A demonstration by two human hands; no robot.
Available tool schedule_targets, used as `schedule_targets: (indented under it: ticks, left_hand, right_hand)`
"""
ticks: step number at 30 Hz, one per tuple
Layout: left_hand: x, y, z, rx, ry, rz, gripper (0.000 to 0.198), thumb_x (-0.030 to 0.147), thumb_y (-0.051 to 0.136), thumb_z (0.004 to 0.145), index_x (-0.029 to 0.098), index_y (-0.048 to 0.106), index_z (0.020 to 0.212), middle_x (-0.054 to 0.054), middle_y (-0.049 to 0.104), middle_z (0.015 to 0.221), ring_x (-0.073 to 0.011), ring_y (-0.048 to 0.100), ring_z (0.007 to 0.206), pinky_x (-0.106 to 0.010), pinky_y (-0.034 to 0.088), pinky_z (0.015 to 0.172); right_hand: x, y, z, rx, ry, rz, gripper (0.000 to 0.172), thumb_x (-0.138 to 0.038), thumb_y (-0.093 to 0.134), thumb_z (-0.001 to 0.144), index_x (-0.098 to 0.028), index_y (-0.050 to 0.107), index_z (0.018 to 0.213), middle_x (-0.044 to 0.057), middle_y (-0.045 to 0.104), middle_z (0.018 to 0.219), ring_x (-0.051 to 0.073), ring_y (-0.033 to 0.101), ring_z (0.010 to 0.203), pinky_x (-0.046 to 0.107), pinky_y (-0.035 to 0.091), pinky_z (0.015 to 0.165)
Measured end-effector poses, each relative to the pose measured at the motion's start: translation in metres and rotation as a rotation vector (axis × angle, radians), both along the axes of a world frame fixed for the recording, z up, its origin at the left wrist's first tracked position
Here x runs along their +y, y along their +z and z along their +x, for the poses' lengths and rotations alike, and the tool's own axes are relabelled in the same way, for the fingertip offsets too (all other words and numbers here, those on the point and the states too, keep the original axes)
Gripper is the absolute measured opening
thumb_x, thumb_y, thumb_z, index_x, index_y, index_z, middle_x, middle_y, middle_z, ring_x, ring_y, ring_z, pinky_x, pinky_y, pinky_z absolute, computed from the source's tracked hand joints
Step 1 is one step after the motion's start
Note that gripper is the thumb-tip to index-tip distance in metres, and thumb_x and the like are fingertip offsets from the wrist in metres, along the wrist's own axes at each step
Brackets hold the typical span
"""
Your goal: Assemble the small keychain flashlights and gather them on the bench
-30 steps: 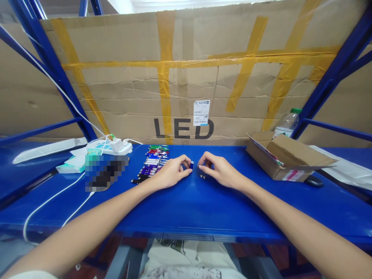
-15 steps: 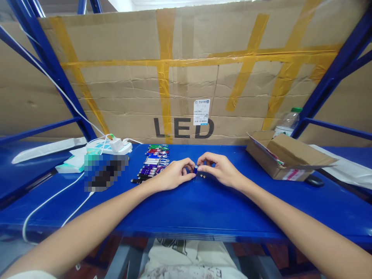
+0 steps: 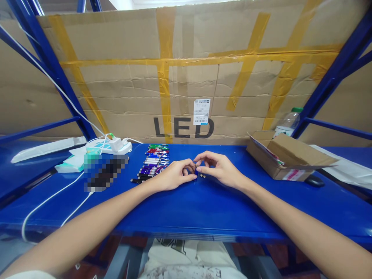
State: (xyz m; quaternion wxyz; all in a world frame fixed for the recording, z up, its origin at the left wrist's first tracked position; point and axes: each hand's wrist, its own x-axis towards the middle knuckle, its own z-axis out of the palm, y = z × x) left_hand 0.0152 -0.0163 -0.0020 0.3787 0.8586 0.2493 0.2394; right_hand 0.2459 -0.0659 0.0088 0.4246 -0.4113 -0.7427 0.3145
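My left hand (image 3: 174,174) rests on the blue shelf (image 3: 188,209), fingers curled round a small blue cylindrical piece that barely shows. My right hand (image 3: 216,167) meets it fingertip to fingertip, thumb and forefinger pinched on a tiny part I cannot make out. One or two small dark metal bits (image 3: 202,176) lie on the shelf just under the right fingers. A row of several small coloured keychain flashlights (image 3: 151,162) lies left of my left hand.
An open cardboard box (image 3: 286,157) stands at the right, with a plastic bottle (image 3: 287,122) behind it. A white power strip (image 3: 112,146) with cables and a blurred-out object (image 3: 101,172) lie at the left. A taped cardboard wall (image 3: 186,77) marked LED closes the back.
My hands have come together: the left slid slightly right with the blue piece, and the right closed in until the fingertips touch.
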Motion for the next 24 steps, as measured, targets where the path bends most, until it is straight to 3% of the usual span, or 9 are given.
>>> schedule_targets:
  ticks: [8,24]
  left_hand:
    - [-0.0006,0.0011,0.0006,-0.022,0.004,-0.042,0.021,0.036,0.073,0.093,0.018,0.066,0.103,0.0,0.072,0.085,-0.0157,0.065,0.077,-0.026,0.049,0.071]
    - [-0.0048,0.0065,0.0006,0.013,0.053,0.085,0.019,0.035,0.075,0.092,0.019,0.069,0.1,0.003,0.07,0.078,-0.0136,0.059,0.067,-0.025,0.043,0.066]
  right_hand:
    - [0.0007,0.0014,0.0028,-0.036,-0.014,0.008,0.027,-0.038,0.081,0.088,-0.021,0.078,0.108,0.001,0.074,0.087,0.016,0.055,0.07,0.032,0.045,0.07]
    - [0.0022,-0.0002,0.0044,-0.002,-0.014,-0.013,0.025,-0.036,0.084,0.085,-0.022,0.082,0.105,0.002,0.077,0.092,0.016,0.054,0.07,0.033,0.044,0.07]
